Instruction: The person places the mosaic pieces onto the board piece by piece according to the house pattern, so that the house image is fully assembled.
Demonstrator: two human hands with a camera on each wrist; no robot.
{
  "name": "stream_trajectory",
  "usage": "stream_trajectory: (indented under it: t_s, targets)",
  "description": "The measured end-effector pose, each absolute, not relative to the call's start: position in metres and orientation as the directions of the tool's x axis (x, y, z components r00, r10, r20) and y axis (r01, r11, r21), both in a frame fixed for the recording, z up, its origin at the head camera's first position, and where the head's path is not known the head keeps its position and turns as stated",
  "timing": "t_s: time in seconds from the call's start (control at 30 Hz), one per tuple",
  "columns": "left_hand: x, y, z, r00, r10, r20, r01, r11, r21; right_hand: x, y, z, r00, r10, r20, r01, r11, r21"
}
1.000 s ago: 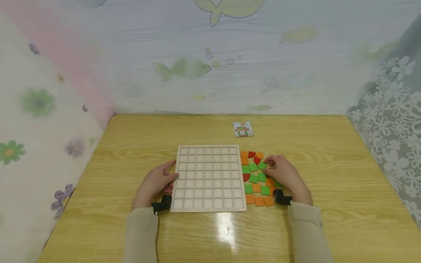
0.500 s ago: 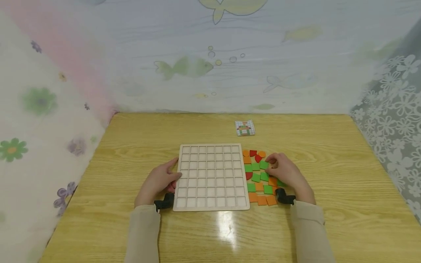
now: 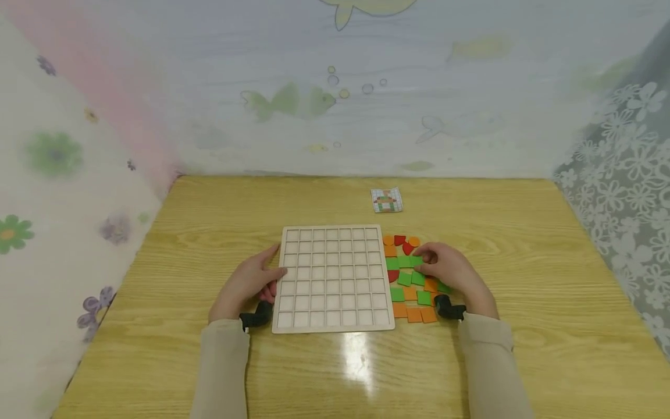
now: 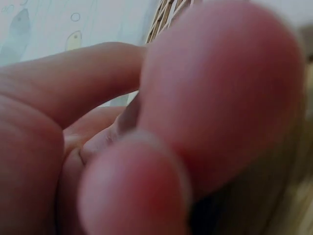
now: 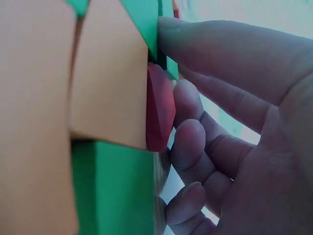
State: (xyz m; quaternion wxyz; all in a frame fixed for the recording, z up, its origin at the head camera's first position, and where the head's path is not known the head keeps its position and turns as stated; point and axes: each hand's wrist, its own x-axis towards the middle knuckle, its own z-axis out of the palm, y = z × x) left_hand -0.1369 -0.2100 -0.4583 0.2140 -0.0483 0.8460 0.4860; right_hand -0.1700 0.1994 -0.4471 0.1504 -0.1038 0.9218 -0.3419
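Beside the board (image 3: 334, 278), the left hand (image 3: 247, 283) grips its edge; opposite, the right hand (image 3: 454, 273) pinches a green tile (image 3: 416, 261) between its fingers.

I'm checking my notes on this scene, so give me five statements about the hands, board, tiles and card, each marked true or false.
1. The left hand touches the grid board. True.
2. The picture card lies on the grid board. False: it lies on the table, beyond the board.
3. The right hand touches a green tile. True.
4. Loose orange tiles lie left of the board. False: they are on its right.
5. Every board cell is filled. False: none holds a tile.
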Motion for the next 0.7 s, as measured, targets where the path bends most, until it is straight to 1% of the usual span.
stream_trajectory:
  t_s: [0.17,0.33,0.43,0.6,0.7]
  targets:
    - [-0.1362,-0.213,-0.4599,-0.901,0.131,-0.414,-0.294,0.518,0.803,-0.1694,0.1964,-0.448,-0.934,-0.29,-0.211,-0.086,0.753,-0.653]
    - [-0.1397,-0.2125,-0.4626,-0.904,0.163,-0.394,-0.266,0.507,0.82,-0.1707,0.1989,-0.4447,-0.936,-0.281,-0.211,-0.058,0.715,-0.696]
    - [-0.1391,-0.2156,-0.4629,-0.903,0.148,-0.403,-0.281,0.506,0.815,-0.1714,0.1975,-0.4457,-0.929,-0.287,-0.234,-0.032,0.692,-0.722]
    - [-0.1385,-0.2194,-0.461,-0.899,0.164,-0.406,-0.284,0.487,0.826,-0.1726,0.1987,-0.4509,-0.935,-0.273,-0.224,-0.011,0.657,-0.754]
    - [-0.1402,-0.2173,-0.4623,-0.897,0.169,-0.409,-0.291,0.47,0.833,-0.1716,0.2052,-0.4531,-0.938,-0.247,-0.243,0.045,0.61,-0.791]
